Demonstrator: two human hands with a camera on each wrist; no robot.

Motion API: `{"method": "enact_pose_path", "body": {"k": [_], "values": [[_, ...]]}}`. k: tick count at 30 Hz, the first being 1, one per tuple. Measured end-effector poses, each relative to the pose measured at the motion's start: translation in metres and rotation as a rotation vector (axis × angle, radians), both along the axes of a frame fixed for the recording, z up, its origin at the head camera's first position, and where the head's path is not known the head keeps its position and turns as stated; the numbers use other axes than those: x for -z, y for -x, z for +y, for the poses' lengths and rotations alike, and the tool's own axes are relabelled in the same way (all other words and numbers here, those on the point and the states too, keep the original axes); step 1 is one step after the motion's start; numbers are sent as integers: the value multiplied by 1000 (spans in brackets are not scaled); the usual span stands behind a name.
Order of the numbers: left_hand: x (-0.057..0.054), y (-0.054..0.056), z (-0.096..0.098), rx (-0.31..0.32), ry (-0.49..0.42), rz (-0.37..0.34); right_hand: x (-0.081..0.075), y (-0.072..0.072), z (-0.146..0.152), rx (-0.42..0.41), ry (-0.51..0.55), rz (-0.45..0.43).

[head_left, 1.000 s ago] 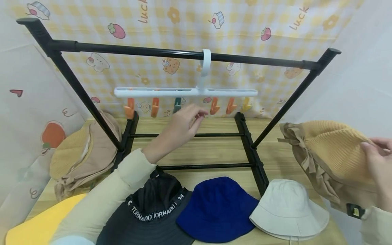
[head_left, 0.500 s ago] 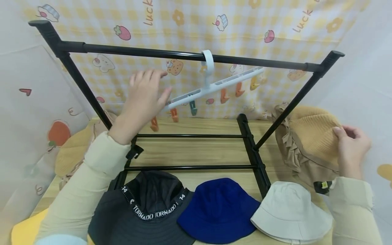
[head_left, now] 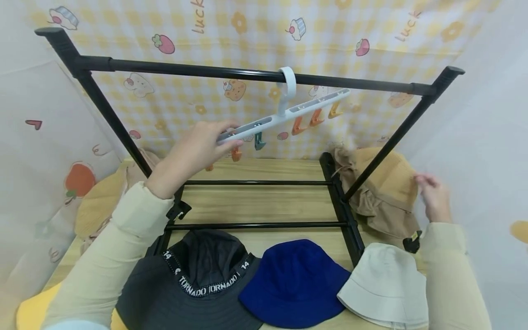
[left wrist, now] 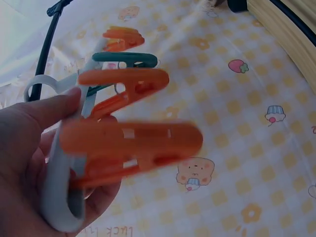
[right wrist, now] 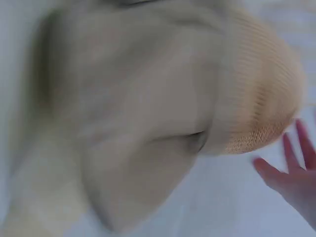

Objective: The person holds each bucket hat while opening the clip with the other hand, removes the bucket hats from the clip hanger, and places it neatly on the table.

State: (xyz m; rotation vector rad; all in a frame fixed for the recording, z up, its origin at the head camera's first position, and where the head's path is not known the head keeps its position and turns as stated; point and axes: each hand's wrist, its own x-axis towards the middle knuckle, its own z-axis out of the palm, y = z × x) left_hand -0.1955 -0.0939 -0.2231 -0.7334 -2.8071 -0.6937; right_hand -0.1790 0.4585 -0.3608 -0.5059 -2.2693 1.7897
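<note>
My left hand (head_left: 202, 142) grips the left end of a white clip hanger (head_left: 305, 107), which hooks over the black rack's top bar and slants up to the right. In the left wrist view, the thumb and fingers wrap the hanger's end beside an orange clip (left wrist: 133, 140); a green clip (left wrist: 126, 60) and more orange ones line the bar. To the right, a yellow knit hat (head_left: 396, 176) with a tan ruffled brim lies behind the rack's right leg. My right hand (head_left: 435, 195) is at its crown, fingers spread and apart from it in the right wrist view.
In front of the black rack (head_left: 185, 70) lie a dark grey bucket hat (head_left: 181, 298), a navy bucket hat (head_left: 294, 284) and a cream bucket hat (head_left: 385, 286). Another yellow-and-tan hat (head_left: 96, 204) lies at the left. A yellow piece (head_left: 35, 305) sits at the front left.
My left hand moved from mid-rack to the hanger's left end and took hold; the hanger swung aslant. My right hand carried the knit hat left towards the rack, and its fingers are now spread.
</note>
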Motion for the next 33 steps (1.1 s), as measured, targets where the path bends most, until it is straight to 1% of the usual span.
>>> {"method": "enact_pose_path", "body": {"k": [2, 3, 4, 5, 6, 7, 9, 11, 13, 15, 17, 20, 24, 26, 28, 30, 31, 33], "values": [[1, 1, -3, -19, 30, 51, 25, 0, 4, -225, -243, -202], [2, 1, -4, -26, 44, 73, 36, -2, 4, -340, -344, -277], [3, 2, -5, -27, 52, 96, 46, -3, 4, -445, -392, -351], [4, 2, -6, -25, 55, 106, 55, -5, 2, -527, -426, -409], [5, 3, -7, -23, 57, 112, 62, -5, 0, -580, -437, -455], [5, 3, -8, -21, 57, 116, 67, -6, -3, -613, -474, -479], [6, 3, -9, -21, 58, 133, 71, -7, -8, -643, -577, -493], [7, 3, -10, -24, 57, 149, 72, -7, -11, -667, -638, -494], [8, 3, -11, -40, 57, 166, 71, -6, -14, -696, -664, -506], [8, 2, -13, -59, 61, 180, 69, -5, -16, -731, -665, -533], [8, 2, -15, -78, 62, 187, 67, -5, -18, -765, -649, -565], [9, 2, -17, -101, 70, 200, 64, -5, -21, -794, -567, -630], [9, 7, -20, -134, 98, 206, 56, -6, -24, -790, -476, -722], [10, 10, -21, -151, 114, 184, 54, -6, -25, -798, -456, -740], [10, 13, -22, -165, 124, 161, 54, -6, -26, -782, -409, -763], [10, 16, -23, -166, 124, 155, 55, -6, -26, -790, -377, -778], [10, 17, -24, -165, 124, 163, 56, -6, -26, -780, -367, -790], [10, 20, -25, -160, 120, 204, 57, -7, -24, -775, -374, -795]]}}
